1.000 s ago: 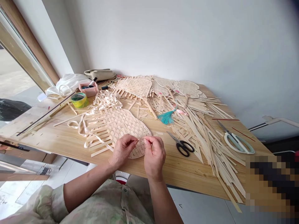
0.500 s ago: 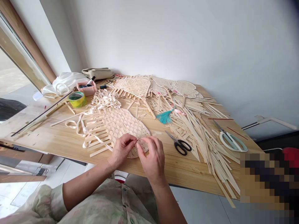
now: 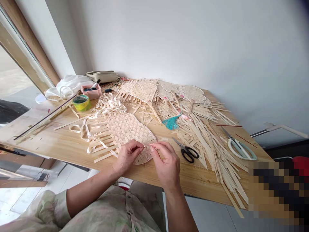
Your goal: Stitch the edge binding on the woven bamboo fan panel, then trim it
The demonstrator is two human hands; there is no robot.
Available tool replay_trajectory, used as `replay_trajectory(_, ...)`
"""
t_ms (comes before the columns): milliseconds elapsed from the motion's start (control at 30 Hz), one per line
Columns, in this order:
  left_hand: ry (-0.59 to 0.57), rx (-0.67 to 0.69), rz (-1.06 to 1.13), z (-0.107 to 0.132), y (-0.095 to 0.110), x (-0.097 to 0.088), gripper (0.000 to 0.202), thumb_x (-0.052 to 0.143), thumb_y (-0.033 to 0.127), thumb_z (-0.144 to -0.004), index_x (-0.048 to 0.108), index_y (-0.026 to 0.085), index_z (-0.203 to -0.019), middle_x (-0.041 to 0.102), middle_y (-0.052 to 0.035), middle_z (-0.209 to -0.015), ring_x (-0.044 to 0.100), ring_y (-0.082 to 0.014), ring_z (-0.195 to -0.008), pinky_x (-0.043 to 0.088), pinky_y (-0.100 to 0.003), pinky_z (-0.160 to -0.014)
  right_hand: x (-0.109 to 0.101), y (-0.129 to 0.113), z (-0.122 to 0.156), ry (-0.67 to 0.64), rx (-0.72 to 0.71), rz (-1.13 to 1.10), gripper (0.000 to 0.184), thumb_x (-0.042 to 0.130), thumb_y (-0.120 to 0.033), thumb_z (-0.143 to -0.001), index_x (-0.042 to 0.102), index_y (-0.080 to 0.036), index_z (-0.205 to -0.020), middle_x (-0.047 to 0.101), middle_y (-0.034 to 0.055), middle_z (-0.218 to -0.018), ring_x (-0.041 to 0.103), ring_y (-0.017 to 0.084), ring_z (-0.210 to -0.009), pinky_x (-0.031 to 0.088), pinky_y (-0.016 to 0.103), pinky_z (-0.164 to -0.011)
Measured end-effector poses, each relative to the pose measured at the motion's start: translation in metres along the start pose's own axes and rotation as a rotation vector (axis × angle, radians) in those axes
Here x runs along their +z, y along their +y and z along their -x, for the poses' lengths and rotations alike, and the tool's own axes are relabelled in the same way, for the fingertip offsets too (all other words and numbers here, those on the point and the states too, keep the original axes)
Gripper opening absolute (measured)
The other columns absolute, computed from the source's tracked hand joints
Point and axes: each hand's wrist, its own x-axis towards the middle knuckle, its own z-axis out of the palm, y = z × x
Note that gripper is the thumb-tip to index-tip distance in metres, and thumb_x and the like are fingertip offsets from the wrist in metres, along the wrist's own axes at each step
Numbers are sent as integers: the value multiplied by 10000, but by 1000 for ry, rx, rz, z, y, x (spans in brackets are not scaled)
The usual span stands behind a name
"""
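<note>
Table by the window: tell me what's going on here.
A person's left hand and right hand pinch a thin pale strand at the edge of a partly woven bamboo fan lying on a wooden table. Loose bamboo strips, black-handled scissors and a teal tassel lie nearby.

Left hand [image 3: 128, 157] and right hand [image 3: 166, 162] pinching a thin pale strip [image 3: 150, 145] above a woven bamboo fan panel [image 3: 125, 132], black-handled steel scissors [image 3: 187, 154] nearby, on a light pine table [image 3: 200, 175].
</note>
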Motion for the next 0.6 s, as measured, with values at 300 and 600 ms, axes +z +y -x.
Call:
replay_trajectory(300, 4, 20, 23, -3, 1, 0, 128, 543, 243, -769, 611, 166, -693, 528, -24, -685, 493, -136, -679, 382, -243, -632, -12, 5, -13, -40, 12, 30, 134, 497, -173, -802, 626, -184, -770, 606, 44, -783, 571, 170, -771, 478, 318, -701)
replay_trajectory(600, -18, -62, 90, -4, 0, 0, 161, 578, 312, -740, 618, 160, -703, 544, -23, -687, 504, -135, -673, 392, -242, -629, -20, 9, -16, -121, 45, -97, 292, 428, -105, -773, 579, -185, -1010, 583, 83, -1078, 577, 116, -683, 503, 271, -643)
